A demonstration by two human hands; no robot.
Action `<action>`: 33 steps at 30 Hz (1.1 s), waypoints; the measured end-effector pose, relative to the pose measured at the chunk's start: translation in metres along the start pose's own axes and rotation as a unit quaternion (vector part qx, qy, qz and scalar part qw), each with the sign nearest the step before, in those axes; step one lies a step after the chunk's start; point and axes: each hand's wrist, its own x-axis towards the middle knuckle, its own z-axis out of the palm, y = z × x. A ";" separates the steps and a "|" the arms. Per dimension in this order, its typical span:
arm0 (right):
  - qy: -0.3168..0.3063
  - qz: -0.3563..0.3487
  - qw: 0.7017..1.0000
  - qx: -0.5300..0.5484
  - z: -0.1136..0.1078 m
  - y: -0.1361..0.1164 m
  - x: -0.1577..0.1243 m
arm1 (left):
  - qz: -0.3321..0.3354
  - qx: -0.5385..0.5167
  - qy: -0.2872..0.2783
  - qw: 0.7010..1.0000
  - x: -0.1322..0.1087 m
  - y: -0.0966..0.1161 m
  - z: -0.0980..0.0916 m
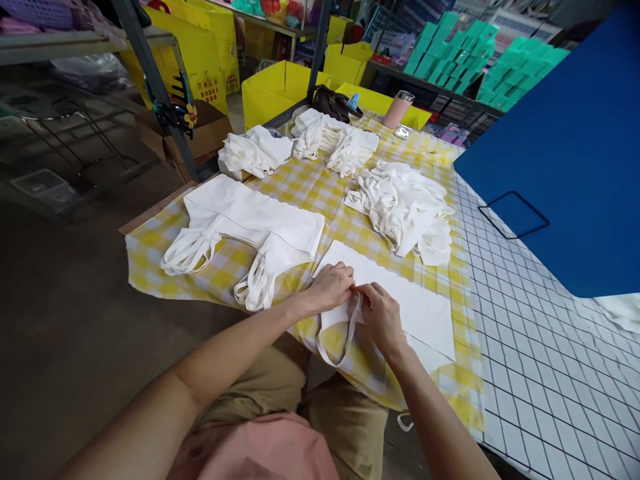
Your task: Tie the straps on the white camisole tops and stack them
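A white strappy top [415, 307] lies spread on the yellow checked cloth [295, 190] in front of me, one thin strap looping toward my lap. My left hand [334, 287] is closed in a pinch at the base of that strap. Just beside it, my right hand [383, 317] is closed too, its fingertips meeting the left ones on the fabric. The small bit between the fingertips is hidden. To the left rests a flat stack of similar white tops [255, 217], straps hanging toward the near edge.
A crumpled heap of white garments [407, 207] lies to the right, with more white bundles [255, 150] at the back. A pink bottle [398, 110] and a dark bag [334, 103] stand beyond. A blue panel [565, 167] rises over the wire grid [540, 347]. A metal post [157, 87] stands left.
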 end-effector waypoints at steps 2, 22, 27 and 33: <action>0.005 0.019 0.999 0.033 0.002 -0.002 0.000 | -0.003 0.008 -0.003 1.000 0.000 0.000 0.001; 0.083 0.435 0.590 0.675 -0.038 -0.084 -0.090 | 0.023 -0.086 -0.068 0.994 -0.023 -0.005 -0.012; 0.103 0.493 0.556 0.661 -0.018 -0.093 -0.123 | 0.015 -0.093 -0.079 0.992 -0.024 -0.007 -0.011; 0.195 0.503 0.518 0.663 -0.007 -0.098 -0.121 | 0.011 -0.090 -0.088 0.992 -0.025 -0.005 -0.014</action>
